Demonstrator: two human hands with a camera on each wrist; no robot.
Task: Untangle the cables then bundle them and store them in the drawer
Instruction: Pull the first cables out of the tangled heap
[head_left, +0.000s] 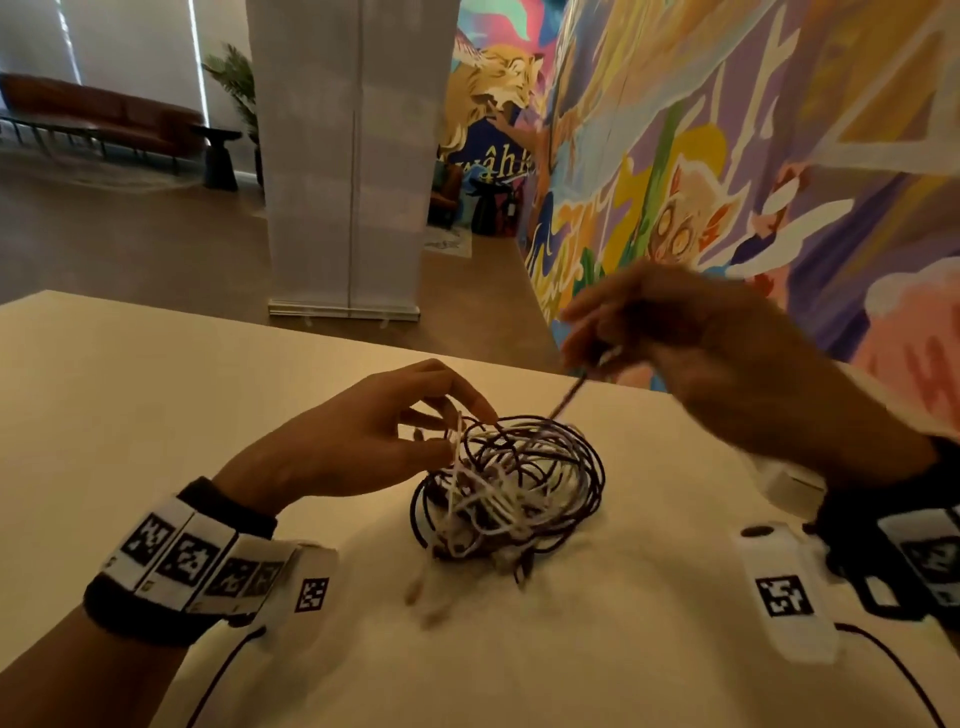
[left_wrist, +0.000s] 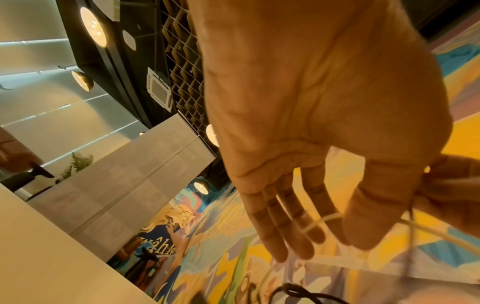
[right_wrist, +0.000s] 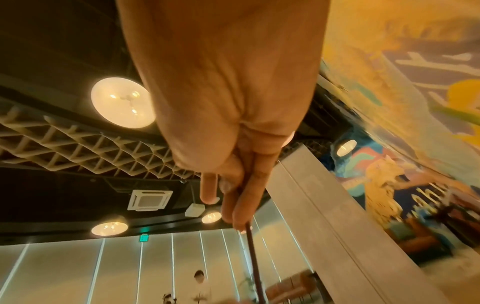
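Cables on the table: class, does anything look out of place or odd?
Yes: the dark cable and white cable lie knotted in one heap. The right hand pinches a dark strand; the left hand holds a white one.

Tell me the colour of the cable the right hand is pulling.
Dark, brownish-black cable, pinched by the right hand; head view shows it best.

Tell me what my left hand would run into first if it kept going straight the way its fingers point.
Probably the tangled cables: the left hand points right at the pile's near edge, fingertips already pinching a white cable there. Depth is hard to judge.
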